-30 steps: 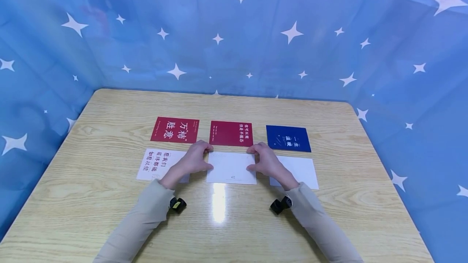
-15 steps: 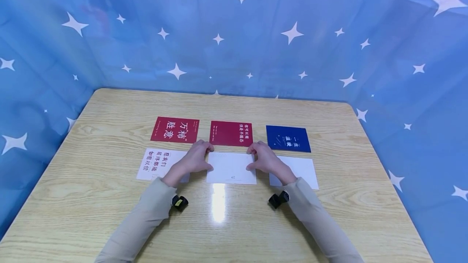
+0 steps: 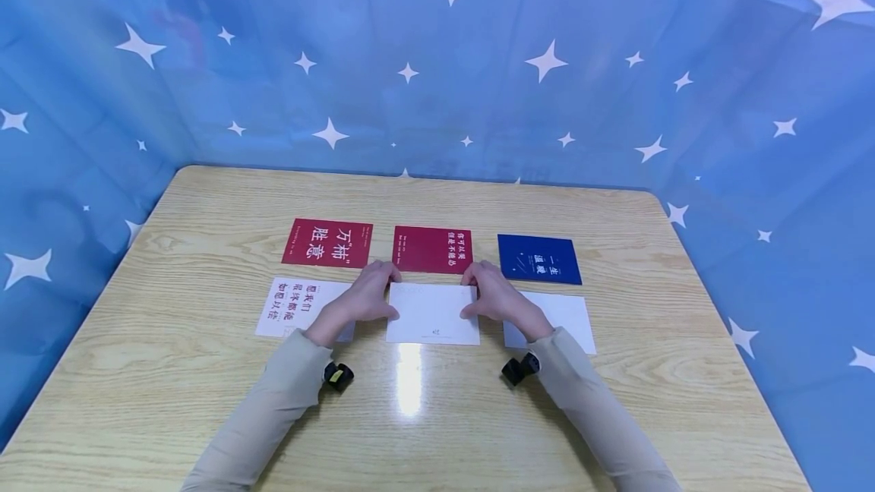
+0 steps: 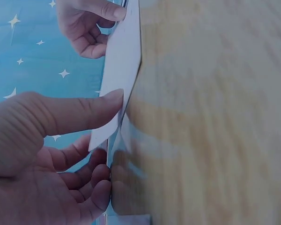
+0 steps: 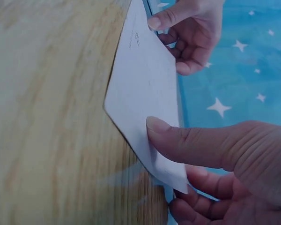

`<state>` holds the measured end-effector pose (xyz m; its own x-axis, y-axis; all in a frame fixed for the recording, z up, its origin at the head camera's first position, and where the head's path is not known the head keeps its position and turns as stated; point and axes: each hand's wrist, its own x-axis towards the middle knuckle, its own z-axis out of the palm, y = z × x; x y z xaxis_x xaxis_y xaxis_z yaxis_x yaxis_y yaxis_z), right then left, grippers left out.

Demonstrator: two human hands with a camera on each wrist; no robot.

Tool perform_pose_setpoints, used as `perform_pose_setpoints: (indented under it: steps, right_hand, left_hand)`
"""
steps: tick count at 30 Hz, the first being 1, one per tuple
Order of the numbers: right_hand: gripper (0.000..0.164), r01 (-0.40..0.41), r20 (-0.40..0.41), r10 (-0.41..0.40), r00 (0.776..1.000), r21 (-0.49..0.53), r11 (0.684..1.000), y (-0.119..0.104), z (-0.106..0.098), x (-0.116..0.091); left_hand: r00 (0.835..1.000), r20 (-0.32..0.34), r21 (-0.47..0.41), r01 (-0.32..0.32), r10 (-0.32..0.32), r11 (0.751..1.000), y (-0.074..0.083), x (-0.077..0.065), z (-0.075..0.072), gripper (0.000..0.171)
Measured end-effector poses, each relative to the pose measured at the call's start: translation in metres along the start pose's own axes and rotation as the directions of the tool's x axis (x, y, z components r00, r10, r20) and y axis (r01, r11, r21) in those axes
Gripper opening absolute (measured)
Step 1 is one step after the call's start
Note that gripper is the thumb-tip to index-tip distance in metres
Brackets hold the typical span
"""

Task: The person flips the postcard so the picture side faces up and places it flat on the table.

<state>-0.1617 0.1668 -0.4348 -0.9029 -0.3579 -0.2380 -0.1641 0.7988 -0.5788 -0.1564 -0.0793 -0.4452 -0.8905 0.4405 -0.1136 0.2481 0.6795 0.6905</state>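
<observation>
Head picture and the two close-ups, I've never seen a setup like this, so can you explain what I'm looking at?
There's no machine here, just a person's bare left hand and right hand. The wide picture comes from a camera worn on the head, looking forward and down. Each close-up comes from a camera on one wrist, showing that hand up close and the other beyond it.

On the wooden table are two rows of cards. Farther back lie a red card, a second red card and a blue card. Nearer are a printed white card and a plainer white card, each partly hidden by a hand. Between them, both hands pinch the middle white card by its ends, thumbs on top.
</observation>
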Motion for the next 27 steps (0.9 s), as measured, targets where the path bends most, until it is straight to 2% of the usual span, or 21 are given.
perform_pose_setpoints:
  steps: [5, 9, 12, 14, 20, 27]
  right_hand:
    - [0.044, 0.003, -0.002, -0.003, 1.0, 0.025, 1.0, -0.003, 0.0, -0.002]
    - [0.04, -0.032, -0.007, 0.033, 0.999, 0.024, 0.999, -0.001, 0.001, -0.003]
    - [0.032, -0.066, -0.016, 0.067, 0.998, 0.033, 0.997, 0.002, 0.0, -0.006]
    - [0.029, -0.057, -0.028, 0.058, 0.998, 0.042, 0.997, 0.004, -0.002, -0.008]
    - [0.029, 0.075, -0.074, -0.067, 0.995, 0.106, 0.992, 0.007, -0.009, -0.017]
    - [0.021, 0.214, -0.093, -0.201, 0.975, 0.15, 0.965, 0.009, -0.014, -0.025]
  left_hand:
    - [1.0, 0.004, -0.001, -0.004, 0.004, 1.0, -0.002, 0.0, -0.001, 0.05]
    - [1.0, 0.01, -0.007, 0.003, -0.003, 1.0, -0.004, -0.001, -0.001, 0.048]
    - [1.0, 0.012, -0.056, -0.014, 0.015, 0.998, -0.005, -0.004, -0.003, 0.044]
    - [0.999, 0.016, -0.113, -0.027, 0.029, 0.993, -0.007, -0.006, -0.004, 0.04]
    - [0.998, 0.018, -0.292, -0.044, 0.052, 0.955, -0.009, -0.014, -0.012, 0.022]
    - [0.993, -0.05, -0.379, -0.118, 0.108, 0.918, -0.011, -0.021, -0.019, 0.015]
